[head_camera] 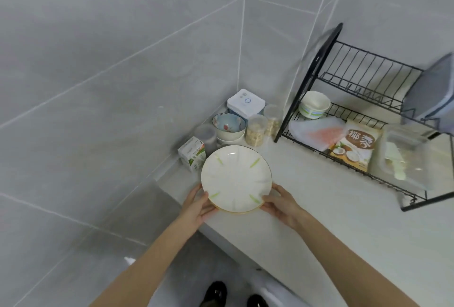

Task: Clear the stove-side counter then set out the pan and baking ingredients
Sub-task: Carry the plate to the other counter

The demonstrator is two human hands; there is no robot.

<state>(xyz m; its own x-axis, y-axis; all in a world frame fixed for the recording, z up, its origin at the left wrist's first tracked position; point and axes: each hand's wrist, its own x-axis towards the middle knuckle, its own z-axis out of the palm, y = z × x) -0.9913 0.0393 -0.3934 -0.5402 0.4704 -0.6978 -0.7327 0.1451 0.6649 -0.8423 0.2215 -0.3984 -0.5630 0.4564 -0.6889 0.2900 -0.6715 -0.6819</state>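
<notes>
A white plate (236, 177) with green dashes sits on top of another plate with a yellow rim, near the left end of the pale counter (319, 220). My left hand (197, 204) grips the stack's near-left edge. My right hand (280, 204) grips its near-right edge. Whether the stack rests on the counter or hangs just above it, I cannot tell. A bag of shredded coconut (355, 148) and a clear lidded box (405, 157) lie on the lower shelf of the black dish rack (319, 61).
In the corner stand a blue patterned bowl (228, 123), a white box (245, 103), two clear jars of nuts (256, 130), a small carton (191, 155) and a plastic cup (205, 134). The rack also holds a striped bowl (314, 104), a plastic bag (317, 130) and a grey board (432, 93).
</notes>
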